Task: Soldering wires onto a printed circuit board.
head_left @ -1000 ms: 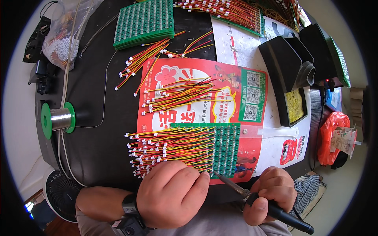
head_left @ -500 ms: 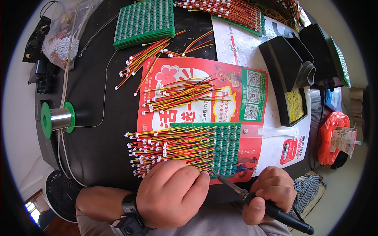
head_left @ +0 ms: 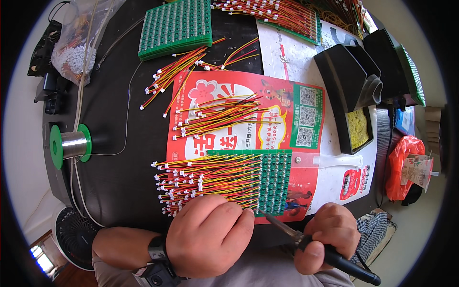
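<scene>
A green circuit board panel (head_left: pixel 275 184) lies on a red printed sheet in front of me, with rows of small parts. Many red, black and yellow wires with white plugs (head_left: pixel 215 172) run leftward from it. Over its near edge, my left hand (head_left: pixel 210 234) is closed, its fingertips pinched at the board by the wire ends; what they pinch is hidden. My right hand (head_left: pixel 330 237) grips a soldering iron (head_left: pixel 342 260) by its black handle. The iron's tip points up and left to the board's near edge, close to the left fingertips.
Loose wires (head_left: pixel 224 117) lie beyond the board on the red sheet (head_left: pixel 306 191). Stacked green boards (head_left: pixel 176 28) stand at the far left, a wired board (head_left: pixel 291 21) farther right. A solder spool (head_left: pixel 71 146) sits left. An iron stand (head_left: pixel 351 76) with yellow sponge (head_left: pixel 358 129) is right.
The soldering iron has shifted very slightly at the board's near edge. My left hand and the board look almost unmoved.
</scene>
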Motion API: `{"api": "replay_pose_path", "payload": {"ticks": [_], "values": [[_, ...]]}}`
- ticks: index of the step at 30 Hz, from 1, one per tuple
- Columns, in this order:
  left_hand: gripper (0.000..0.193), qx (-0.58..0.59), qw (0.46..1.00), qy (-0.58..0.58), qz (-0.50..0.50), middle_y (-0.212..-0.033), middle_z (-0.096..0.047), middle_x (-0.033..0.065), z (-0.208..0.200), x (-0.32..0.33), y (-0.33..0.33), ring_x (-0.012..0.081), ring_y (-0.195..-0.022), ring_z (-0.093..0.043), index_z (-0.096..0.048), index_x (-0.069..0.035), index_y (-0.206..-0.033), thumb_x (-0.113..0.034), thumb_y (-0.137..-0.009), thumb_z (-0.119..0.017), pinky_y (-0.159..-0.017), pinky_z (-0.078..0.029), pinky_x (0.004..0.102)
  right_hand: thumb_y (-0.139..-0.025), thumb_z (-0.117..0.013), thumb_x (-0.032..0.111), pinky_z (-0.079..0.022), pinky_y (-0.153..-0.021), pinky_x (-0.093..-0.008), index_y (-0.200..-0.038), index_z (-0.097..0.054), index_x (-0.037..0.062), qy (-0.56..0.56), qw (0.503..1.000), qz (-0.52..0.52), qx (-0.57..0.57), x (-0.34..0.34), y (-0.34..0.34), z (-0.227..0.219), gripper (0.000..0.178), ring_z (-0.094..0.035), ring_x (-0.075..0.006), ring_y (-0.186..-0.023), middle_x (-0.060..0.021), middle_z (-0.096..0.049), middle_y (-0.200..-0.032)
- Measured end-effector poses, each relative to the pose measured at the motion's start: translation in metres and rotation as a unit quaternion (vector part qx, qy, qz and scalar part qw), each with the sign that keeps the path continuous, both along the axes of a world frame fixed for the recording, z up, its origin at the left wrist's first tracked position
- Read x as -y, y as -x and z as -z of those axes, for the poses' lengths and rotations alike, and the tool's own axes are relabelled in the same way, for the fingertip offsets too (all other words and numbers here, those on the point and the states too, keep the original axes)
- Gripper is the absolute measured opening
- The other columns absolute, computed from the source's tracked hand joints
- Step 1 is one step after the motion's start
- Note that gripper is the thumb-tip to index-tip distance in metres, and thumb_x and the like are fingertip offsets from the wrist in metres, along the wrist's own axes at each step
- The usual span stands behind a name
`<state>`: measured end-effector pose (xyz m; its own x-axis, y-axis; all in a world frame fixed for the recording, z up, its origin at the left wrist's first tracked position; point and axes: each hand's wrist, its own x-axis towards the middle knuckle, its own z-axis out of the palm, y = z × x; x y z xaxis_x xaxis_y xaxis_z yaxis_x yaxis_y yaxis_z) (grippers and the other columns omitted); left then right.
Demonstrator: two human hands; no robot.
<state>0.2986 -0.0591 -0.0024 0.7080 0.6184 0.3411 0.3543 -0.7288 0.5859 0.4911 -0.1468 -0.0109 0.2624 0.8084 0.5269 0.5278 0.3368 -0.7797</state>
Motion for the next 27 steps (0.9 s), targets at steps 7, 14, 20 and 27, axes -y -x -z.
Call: {"api": "replay_pose_path", "payload": {"ticks": [7,14,20,27], "values": [[0.022,-0.004,1.000,0.005,0.000,-0.078,-0.061,0.0080,-0.001,0.000,0.001,0.0248,-0.064,-0.058,-0.072,0.003,-0.086,0.005,-0.064,-0.074,-0.058,-0.049,0.0339,-0.092,-0.065,0.029,-0.032,-0.047,-0.0273,-0.084,-0.047,0.0062,-0.018,0.997,0.052,-0.050,0.002,0.006,0.002,0.030,-0.042,-0.0125,-0.051,-0.0028,-0.044,-0.064],[0.022,0.012,1.000,0.024,-0.003,-0.078,-0.063,0.0085,-0.008,-0.006,0.002,0.0261,-0.064,-0.060,-0.073,0.002,-0.087,0.004,-0.065,-0.077,-0.058,-0.051,0.0353,-0.089,-0.074,0.033,-0.033,-0.052,-0.0293,-0.094,-0.050,0.0039,-0.030,0.978,0.068,-0.192,0.008,0.004,0.002,0.038,-0.043,-0.0159,-0.059,-0.0050,-0.046,-0.065],[0.015,-0.003,0.989,-0.011,-0.145,-0.077,-0.065,0.0110,-0.033,-0.055,0.019,0.0235,-0.066,-0.062,-0.072,0.000,-0.089,0.004,-0.075,-0.076,-0.062,-0.050,0.0317,-0.085,-0.082,0.033,-0.039,-0.045,-0.0281,-0.101,-0.055,-0.0008,-0.090,0.989,0.027,-0.112,0.010,-0.010,0.016,0.046,-0.050,-0.0140,-0.050,-0.0031,-0.053,-0.064],[0.013,-0.037,0.977,0.041,-0.207,-0.082,-0.064,0.0114,-0.011,-0.078,0.024,0.0307,-0.077,-0.064,-0.070,0.000,-0.087,0.002,-0.076,-0.076,-0.069,-0.050,0.0401,-0.086,-0.081,0.035,-0.039,-0.045,-0.0288,-0.102,-0.053,-0.0018,-0.064,0.995,0.000,-0.077,0.010,-0.014,0.014,0.049,-0.049,-0.0142,-0.049,-0.0037,-0.051,-0.063]]}}
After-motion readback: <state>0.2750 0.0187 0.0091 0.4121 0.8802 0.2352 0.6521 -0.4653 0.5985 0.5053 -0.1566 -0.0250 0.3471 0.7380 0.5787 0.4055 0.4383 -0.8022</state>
